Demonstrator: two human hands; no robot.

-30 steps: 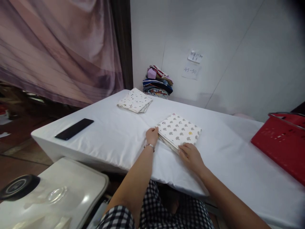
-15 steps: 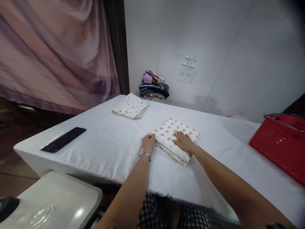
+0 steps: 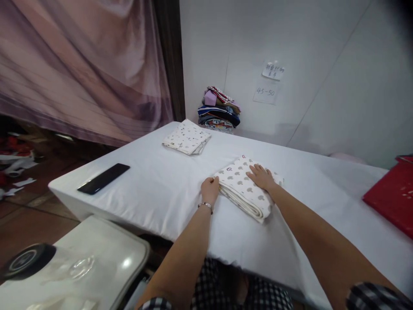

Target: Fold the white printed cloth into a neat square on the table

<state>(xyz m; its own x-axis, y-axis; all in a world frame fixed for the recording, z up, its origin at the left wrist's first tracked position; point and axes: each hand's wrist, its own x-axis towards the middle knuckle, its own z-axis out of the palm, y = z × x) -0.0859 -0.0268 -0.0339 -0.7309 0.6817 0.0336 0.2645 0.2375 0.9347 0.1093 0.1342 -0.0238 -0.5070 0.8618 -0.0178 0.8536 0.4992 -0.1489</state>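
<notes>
A folded white cloth with a grey print (image 3: 240,183) lies on the white-covered table (image 3: 155,185) in front of me. My left hand (image 3: 209,190) is closed at the cloth's left corner, its fingers curled and pinching the edge. My right hand (image 3: 262,177) rests flat on top of the cloth toward its far right side, fingers stretched out. Farther back on the left lies a second folded white cloth with small dark motifs (image 3: 186,137), which neither hand touches.
A black flat slab (image 3: 103,178) lies at the table's left. A red basket (image 3: 392,193) stands at the right edge. Behind the table is a stack of folded fabrics (image 3: 219,114) by the wall. A white lidded box (image 3: 106,254) stands at lower left.
The view has turned left, so everything sits farther right. My right hand has slid toward the far side of the cloth; my left hand stays at its corner.
</notes>
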